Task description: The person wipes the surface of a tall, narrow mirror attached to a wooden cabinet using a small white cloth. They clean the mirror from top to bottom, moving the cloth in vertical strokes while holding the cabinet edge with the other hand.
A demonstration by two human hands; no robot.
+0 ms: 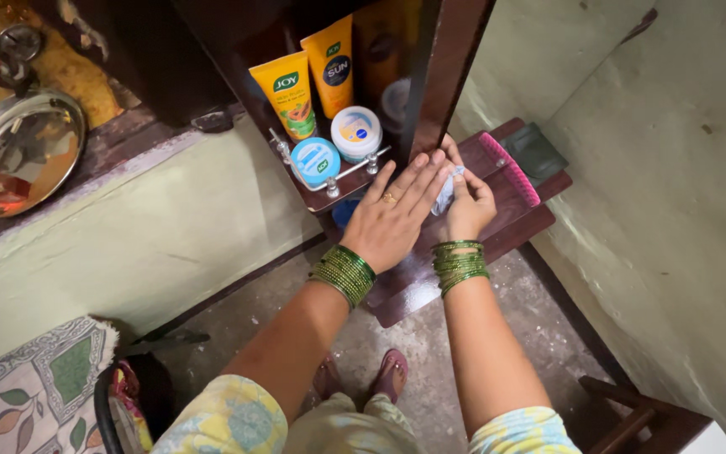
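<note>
We note a small white cloth [448,192] pinched in the right hand [466,208], pressed against the dark wooden frame [439,76] of a wall cabinet. The left hand [394,220] lies flat and released on the frame beside it. On the shelf [329,197] just left stand two round jars [335,145] and two tubes [308,80]. In our judgement, a wide wipe could knock these off.

Head-worn view, steeply down, close over shelf [464,244]
</note>
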